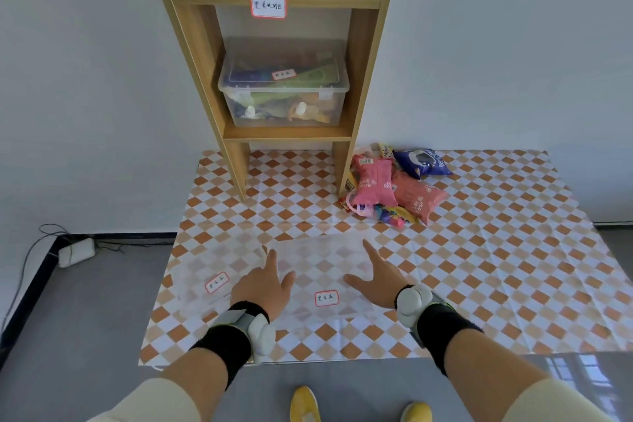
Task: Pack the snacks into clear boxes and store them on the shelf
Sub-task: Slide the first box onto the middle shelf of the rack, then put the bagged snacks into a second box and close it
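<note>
An empty clear box with a red-framed label sits on the checkered mat, straight in front of me. My left hand and my right hand reach over it with fingers straight, one at each side; I cannot tell whether they touch it. A clear lid with its own label lies flat just left of the box. A pile of snack packs, pink, blue and mixed colours, lies beside the shelf's right leg. A filled, lidded clear box stands on the wooden shelf.
The checkered mat covers the floor under the shelf and boxes. A white power adapter with cables lies at the left by the wall. My yellow shoes show at the bottom edge.
</note>
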